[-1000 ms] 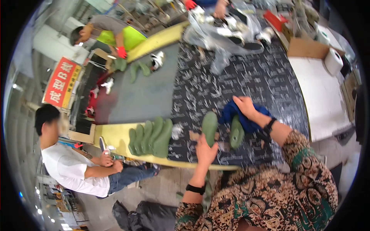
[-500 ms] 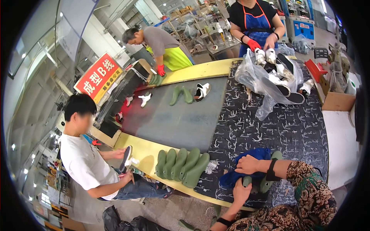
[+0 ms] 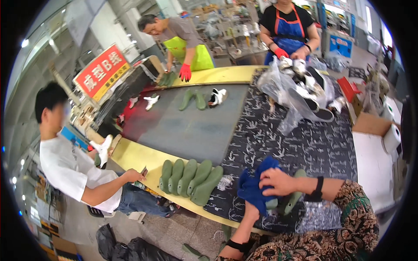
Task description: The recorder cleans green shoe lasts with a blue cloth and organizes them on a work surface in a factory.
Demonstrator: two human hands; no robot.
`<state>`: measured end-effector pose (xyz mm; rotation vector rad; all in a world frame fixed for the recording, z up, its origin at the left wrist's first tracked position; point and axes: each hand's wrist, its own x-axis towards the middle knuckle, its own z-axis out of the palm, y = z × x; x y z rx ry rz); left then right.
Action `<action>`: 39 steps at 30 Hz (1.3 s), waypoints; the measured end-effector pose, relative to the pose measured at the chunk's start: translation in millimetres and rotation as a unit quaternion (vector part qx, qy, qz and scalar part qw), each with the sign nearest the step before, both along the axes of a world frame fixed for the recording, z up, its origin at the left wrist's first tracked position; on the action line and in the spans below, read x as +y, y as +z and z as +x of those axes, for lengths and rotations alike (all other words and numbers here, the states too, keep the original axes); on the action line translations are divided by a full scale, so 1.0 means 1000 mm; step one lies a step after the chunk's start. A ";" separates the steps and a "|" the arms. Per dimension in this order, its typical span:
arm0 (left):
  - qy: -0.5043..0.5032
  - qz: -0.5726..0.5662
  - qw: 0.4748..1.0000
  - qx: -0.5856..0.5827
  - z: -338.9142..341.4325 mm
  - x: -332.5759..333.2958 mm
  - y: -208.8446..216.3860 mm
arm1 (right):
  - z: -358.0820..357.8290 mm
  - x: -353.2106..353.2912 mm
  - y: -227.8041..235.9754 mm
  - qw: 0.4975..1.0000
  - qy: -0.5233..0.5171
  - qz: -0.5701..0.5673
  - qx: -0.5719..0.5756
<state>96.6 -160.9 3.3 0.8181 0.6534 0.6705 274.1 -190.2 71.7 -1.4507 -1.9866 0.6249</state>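
Observation:
A blue cloth [image 3: 252,185] is bunched over a green shoe last at the near right of the table. Curled fingers of my right hand [image 3: 278,182] press and grip the cloth from above. My left hand [image 3: 251,212] reaches under its near side, so its fingers are hidden. Just right of the cloth's lower edge shows an end of the covered last [image 3: 272,203]. Beside it, under my right wrist, lies another green shoe last [image 3: 292,201]. To the left, several green shoe lasts [image 3: 191,180] lie in a row along the yellow table edge.
A conveyor belt [image 3: 174,130] carries green lasts [image 3: 192,100] and white shoes [image 3: 217,97]. Far right, a co-worker [image 3: 289,30] handles bagged shoes [image 3: 305,91]. Another person [image 3: 183,43] bends over the far side; a third [image 3: 78,169] holds a white shoe [image 3: 102,150] at left.
The view has shifted slightly. The cloth has moved over the last and now covers my left fingers, which gripped the last before. The person at left has raised a white shoe.

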 end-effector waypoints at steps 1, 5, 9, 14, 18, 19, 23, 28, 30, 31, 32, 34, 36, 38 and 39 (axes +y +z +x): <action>0.027 -0.024 0.999 0.006 -0.003 -0.007 0.009 | 0.001 -0.007 0.005 0.993 -0.009 0.080 -0.086; -0.078 0.027 0.996 0.043 0.003 -0.006 0.059 | 0.044 0.001 0.004 0.967 -0.159 0.182 -0.075; -0.140 -0.016 0.990 0.024 0.005 -0.014 0.079 | 0.085 0.009 0.015 0.892 -0.323 -0.001 0.315; -0.070 -0.036 0.994 -0.069 0.032 -0.028 0.089 | 0.052 -0.026 0.028 0.616 -0.186 -0.158 0.749; -0.051 0.018 0.998 -0.017 0.059 -0.013 0.092 | 0.014 -0.060 0.010 0.594 -0.238 -0.133 0.757; -0.043 0.003 0.999 -0.010 0.060 -0.007 0.084 | 0.010 -0.072 -0.002 0.659 -0.280 -0.123 0.687; 0.004 0.050 0.994 0.097 0.041 0.036 0.016 | 0.020 -0.105 0.020 0.660 -0.264 -0.121 0.693; 0.060 0.271 0.878 0.389 -0.029 0.053 -0.022 | 0.066 -0.161 0.076 0.668 -0.524 0.116 0.515; 0.051 0.334 0.836 0.433 -0.054 0.058 -0.003 | 0.101 -0.188 0.063 0.684 -0.498 0.170 0.505; 0.037 0.362 0.809 0.461 -0.060 0.062 0.009 | 0.115 -0.200 0.056 0.736 -0.513 0.181 0.403; 0.050 0.391 0.808 0.438 -0.078 0.073 -0.005 | 0.129 -0.210 0.037 0.758 -0.557 0.175 0.290; 0.070 0.464 0.746 0.472 -0.106 0.090 -0.009 | 0.135 -0.206 0.020 0.805 -0.588 -0.064 0.037; 0.045 0.417 0.746 0.516 -0.129 0.106 -0.017 | 0.121 -0.214 -0.026 0.779 -0.512 -0.125 -0.340; 0.025 0.570 0.629 0.528 -0.146 0.117 -0.026 | 0.108 -0.201 -0.051 0.821 -0.490 -0.023 -0.292; 0.025 0.566 0.630 0.531 -0.140 0.117 -0.018 | 0.097 -0.190 -0.056 0.841 -0.480 -0.032 -0.247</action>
